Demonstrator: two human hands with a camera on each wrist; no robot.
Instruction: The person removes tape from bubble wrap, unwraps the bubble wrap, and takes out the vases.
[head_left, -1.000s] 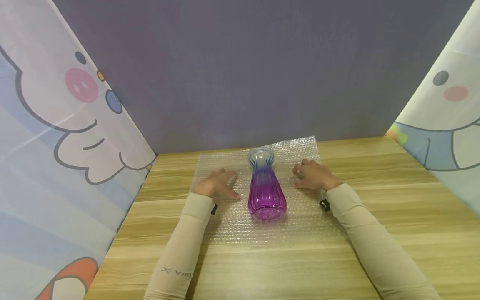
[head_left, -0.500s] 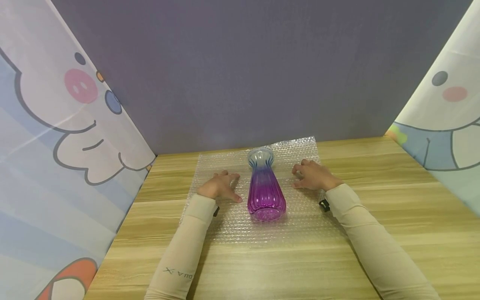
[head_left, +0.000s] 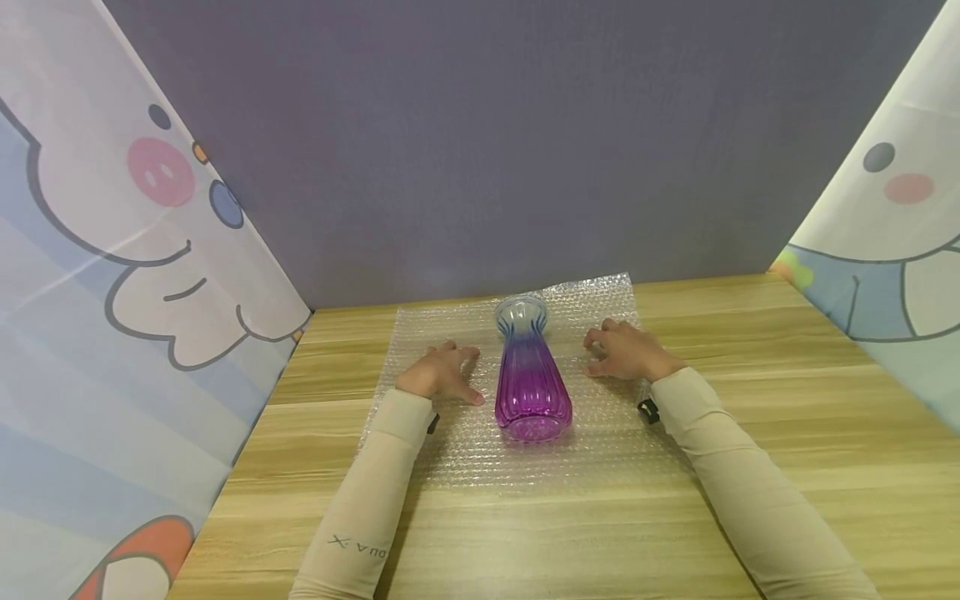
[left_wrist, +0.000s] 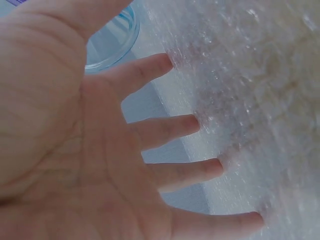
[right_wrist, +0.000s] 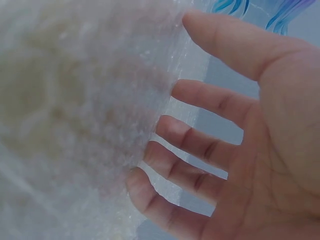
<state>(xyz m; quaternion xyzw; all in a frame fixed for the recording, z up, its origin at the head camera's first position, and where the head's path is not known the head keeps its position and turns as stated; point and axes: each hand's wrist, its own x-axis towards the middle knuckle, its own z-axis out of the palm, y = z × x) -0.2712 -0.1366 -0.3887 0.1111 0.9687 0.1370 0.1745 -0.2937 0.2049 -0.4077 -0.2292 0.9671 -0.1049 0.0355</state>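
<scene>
My left hand (head_left: 438,372) and right hand (head_left: 624,350) rest spread on the wrap (head_left: 480,450), flanking the vase (head_left: 531,385) at frame centre.

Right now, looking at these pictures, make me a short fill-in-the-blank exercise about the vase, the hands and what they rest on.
1. The vase lies on its ____ on the bubble wrap.
2. The vase's lower body is coloured ____.
3. The left hand and right hand touch the bubble wrap with ____ fingers.
4. The bubble wrap lies on a ____ table.

Missing words: side; purple; spread; wooden
</scene>
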